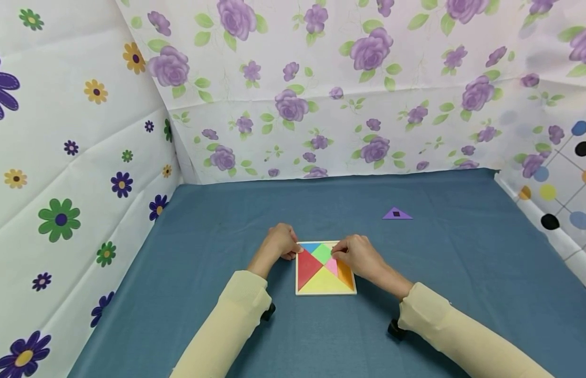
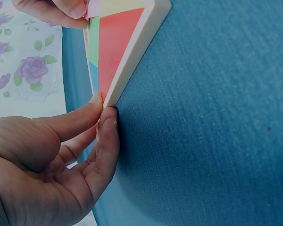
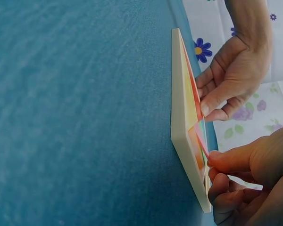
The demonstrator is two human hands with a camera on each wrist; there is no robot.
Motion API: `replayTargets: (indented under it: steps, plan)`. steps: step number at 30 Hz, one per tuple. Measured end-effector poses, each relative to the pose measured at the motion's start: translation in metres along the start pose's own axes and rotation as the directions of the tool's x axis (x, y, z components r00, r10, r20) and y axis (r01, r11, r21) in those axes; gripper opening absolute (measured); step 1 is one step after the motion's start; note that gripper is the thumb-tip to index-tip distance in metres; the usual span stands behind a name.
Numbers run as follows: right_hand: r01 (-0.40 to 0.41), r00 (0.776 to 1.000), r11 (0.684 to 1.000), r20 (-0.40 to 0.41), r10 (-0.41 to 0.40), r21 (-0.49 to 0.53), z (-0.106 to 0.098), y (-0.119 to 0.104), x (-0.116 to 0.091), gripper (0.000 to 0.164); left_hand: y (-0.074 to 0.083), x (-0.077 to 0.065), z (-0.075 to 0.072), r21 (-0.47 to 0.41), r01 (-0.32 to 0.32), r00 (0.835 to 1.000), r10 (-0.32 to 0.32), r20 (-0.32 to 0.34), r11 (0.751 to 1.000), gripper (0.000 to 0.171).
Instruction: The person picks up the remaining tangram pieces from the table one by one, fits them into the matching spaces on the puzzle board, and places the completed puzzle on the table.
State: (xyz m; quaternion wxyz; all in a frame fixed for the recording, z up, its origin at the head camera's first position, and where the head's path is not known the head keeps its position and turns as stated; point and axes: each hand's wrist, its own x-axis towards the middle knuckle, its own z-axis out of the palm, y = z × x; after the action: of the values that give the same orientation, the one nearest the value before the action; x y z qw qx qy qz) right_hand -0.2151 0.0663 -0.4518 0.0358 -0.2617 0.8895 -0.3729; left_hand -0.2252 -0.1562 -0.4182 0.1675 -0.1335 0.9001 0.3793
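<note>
A square tangram tray (image 1: 321, 294) with a pale wooden rim lies on the blue cloth. In it show a red triangle (image 1: 308, 269), a yellow triangle (image 1: 326, 283), an orange piece (image 1: 346, 276), a green piece (image 1: 322, 253) and a blue piece (image 1: 309, 247). My left hand (image 1: 280, 241) pinches the tray's far left corner between thumb and fingers. With thumb and fingertips, my right hand (image 1: 359, 256) pinches a pink piece (image 3: 202, 142), which tilts up out of the tray in the right wrist view. The right fingers hide part of the tray's far right corner.
Farther back on the right, a purple triangle (image 1: 404, 215) with a dark square mark lies on the blue cloth (image 1: 203, 315). Flowered sheets (image 1: 293, 136) rise behind and on the left. A dotted sheet (image 1: 564, 210) borders the right side.
</note>
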Motion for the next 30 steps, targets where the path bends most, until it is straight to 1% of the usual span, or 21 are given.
replayTargets:
  steps: [5, 13, 20, 30]
  plan:
    - [0.014, 1.000, 1.000, -0.010, -0.014, -0.004, 0.0007, 0.0023, -0.0002, 0.006, 0.0001, -0.0004, -0.0002, 0.001, -0.003, 1.000, 0.003, 0.002, 1.000, 0.019]
    - [-0.010, 1.000, 1.000, -0.011, 0.010, 0.017, 0.0020, 0.0040, -0.0001, 0.004, -0.0013, 0.0005, 0.0016, -0.004, -0.008, 1.000, 0.008, -0.003, 1.000, 0.019]
    - [-0.005, 1.000, 1.000, -0.023, 0.005, 0.022, 0.0033, 0.0053, -0.0001, 0.004, -0.0021, 0.0022, 0.0032, 0.006, -0.010, 1.000, 0.010, -0.017, 1.000, 0.019]
    - [-0.055, 0.997, 0.998, -0.046, 0.056, 0.037, 0.0022, 0.0067, -0.0013, 0.004, -0.0012, 0.0010, 0.0023, 0.012, -0.010, 1.000, 0.011, -0.016, 1.000, 0.019]
